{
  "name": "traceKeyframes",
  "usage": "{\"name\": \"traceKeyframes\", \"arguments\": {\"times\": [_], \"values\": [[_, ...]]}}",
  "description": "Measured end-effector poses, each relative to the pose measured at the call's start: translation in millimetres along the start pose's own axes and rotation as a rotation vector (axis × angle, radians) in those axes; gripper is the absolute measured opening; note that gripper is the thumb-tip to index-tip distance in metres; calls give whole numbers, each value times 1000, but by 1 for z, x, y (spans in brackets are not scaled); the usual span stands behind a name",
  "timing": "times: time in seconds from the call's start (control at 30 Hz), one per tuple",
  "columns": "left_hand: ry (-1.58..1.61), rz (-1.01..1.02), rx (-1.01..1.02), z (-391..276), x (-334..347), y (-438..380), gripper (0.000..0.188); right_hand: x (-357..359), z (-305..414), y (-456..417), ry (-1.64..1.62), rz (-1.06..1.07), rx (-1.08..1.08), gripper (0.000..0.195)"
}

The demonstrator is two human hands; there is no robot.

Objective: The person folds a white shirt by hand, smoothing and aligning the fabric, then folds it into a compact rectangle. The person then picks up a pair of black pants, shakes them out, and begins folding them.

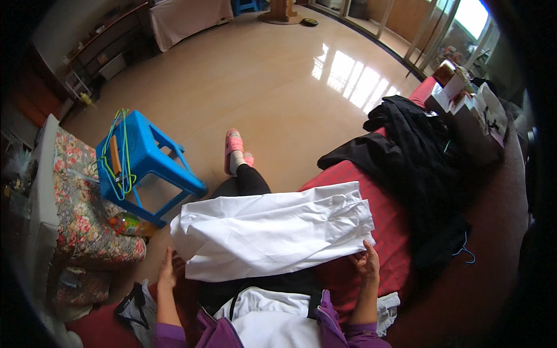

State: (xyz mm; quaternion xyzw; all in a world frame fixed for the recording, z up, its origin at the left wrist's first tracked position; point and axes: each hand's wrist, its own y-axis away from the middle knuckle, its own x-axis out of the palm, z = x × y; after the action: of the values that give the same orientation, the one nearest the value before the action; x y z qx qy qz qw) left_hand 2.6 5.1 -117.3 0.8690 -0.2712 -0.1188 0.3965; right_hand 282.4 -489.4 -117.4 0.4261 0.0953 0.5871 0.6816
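Observation:
A folded white cloth garment [270, 235] lies across my lap, its gathered end to the right and a smooth fold to the left. My right hand [365, 263] pinches the near right corner, thumb on the edge and fingers curled beneath. Close by the left end is my left hand [169, 272], upright on edge. Its inner fingers are partly hidden, so whether it grips the fabric is unclear. Another white cloth [270, 302] rests against my body between the sides of a purple jacket [222, 330].
On the left, a blue plastic stool [143, 152] carries several clothes hangers [117, 161]. A bottle [130, 224] lies on floral fabric [78, 195] beside it. To the right, black clothes [417, 165] and boxes [470, 113] cover part of a red-covered seat [348, 178]. A blue hanger hook [466, 250] protrudes there.

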Motion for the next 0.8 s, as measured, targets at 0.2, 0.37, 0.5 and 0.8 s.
{"name": "traceKeyframes", "arguments": {"times": [0.2, 0.37, 0.5, 0.8], "values": [[225, 131, 116, 34, 23, 55, 58, 18, -19, 21, 98, 268, 122, 37], [327, 136, 199, 25, 42, 48, 58, 30, -27, 20, 189, 151, 66, 42], [178, 14, 396, 26, 44, 53, 61, 25, -19, 24, 171, -95, -178, 37], [-96, 59, 460, 18, 42, 82, 42, -13, 9, 24, 527, 19, -544, 47]]}}
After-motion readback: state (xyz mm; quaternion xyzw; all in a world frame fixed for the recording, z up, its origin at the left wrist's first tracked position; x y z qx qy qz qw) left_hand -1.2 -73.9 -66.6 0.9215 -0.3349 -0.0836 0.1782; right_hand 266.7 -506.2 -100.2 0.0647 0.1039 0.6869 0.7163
